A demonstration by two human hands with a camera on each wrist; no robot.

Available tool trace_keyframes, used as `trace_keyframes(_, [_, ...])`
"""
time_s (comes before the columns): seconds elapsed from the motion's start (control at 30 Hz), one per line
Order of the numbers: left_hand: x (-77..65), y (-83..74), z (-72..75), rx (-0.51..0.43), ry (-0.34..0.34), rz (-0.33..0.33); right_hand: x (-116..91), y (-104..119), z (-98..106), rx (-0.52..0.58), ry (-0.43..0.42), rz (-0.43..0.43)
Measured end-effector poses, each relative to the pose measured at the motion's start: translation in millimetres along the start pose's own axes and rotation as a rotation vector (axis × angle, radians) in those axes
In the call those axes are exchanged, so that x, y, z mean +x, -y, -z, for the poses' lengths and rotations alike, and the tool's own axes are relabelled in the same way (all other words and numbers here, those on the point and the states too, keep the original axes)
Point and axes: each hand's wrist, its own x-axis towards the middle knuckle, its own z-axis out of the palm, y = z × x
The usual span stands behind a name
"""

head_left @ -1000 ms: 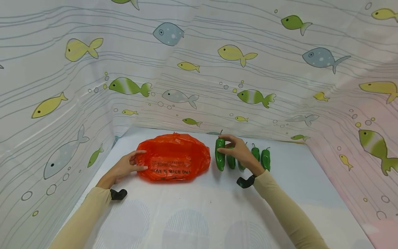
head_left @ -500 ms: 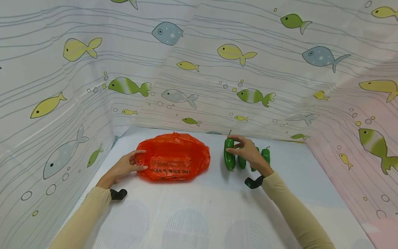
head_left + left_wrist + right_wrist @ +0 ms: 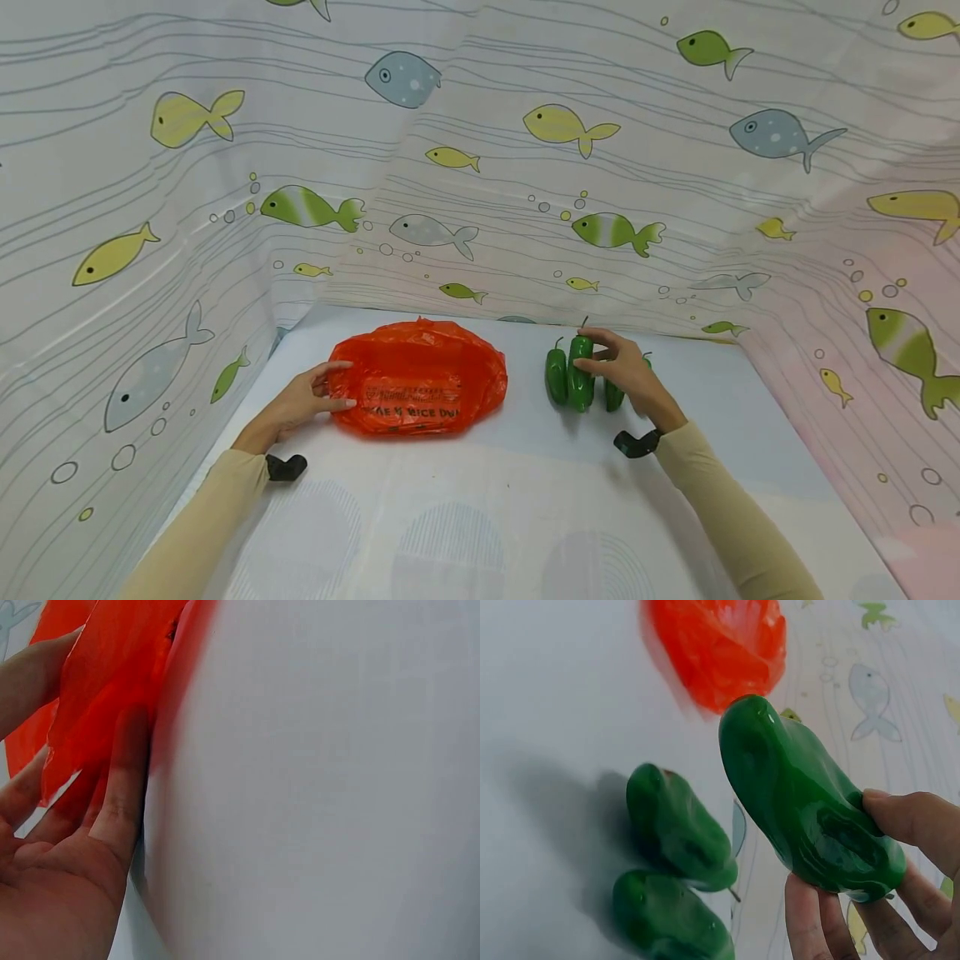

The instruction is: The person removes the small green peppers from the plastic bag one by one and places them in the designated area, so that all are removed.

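Note:
On the left, a red plastic bag (image 3: 480,379) lies with its wide mouth facing up, black print showing inside. My left hand (image 3: 296,402) is at the bag's left side, thumb and index finger spread apart and extended over its edge. In the left wrist view the red film (image 3: 124,697) covers some fingertips. My right hand (image 3: 628,379) grips a glossy green chili pepper (image 3: 579,367) between thumb and fingers, stem up. The right wrist view has this pepper (image 3: 787,780) raised above two others. The hand partly hides the peppers behind it.
Close to the held pepper's left stands another green pepper (image 3: 556,377); one more (image 3: 614,397) shows under my right hand. The white table (image 3: 465,475) spreads in front of the bag. A fish-patterned curtain (image 3: 480,250) surrounds the back and sides.
My right hand has moved right with the pepper in its grip, from left of the other peppers to just past one of them. The left hand and bag look unmoved.

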Motion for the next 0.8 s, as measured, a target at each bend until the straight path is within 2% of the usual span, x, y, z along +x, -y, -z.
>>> trace_keyframes(0.13, [-0.1, -0.2, -0.1, 0.0, 0.0, 0.002, -2, -9, 8, -0.032, -0.028, 0.008])
trace_keyframes(0.33, [0.0, 0.4, 0.0, 0.016, -0.002, -0.007, -6, -20, 19, 0.008, -0.04, 0.01])
trace_keyframes(0.8, [-0.2, 1.1, 0.3, 0.007, -0.003, -0.005, -17, -42, 44, -0.001, -0.093, -0.042])
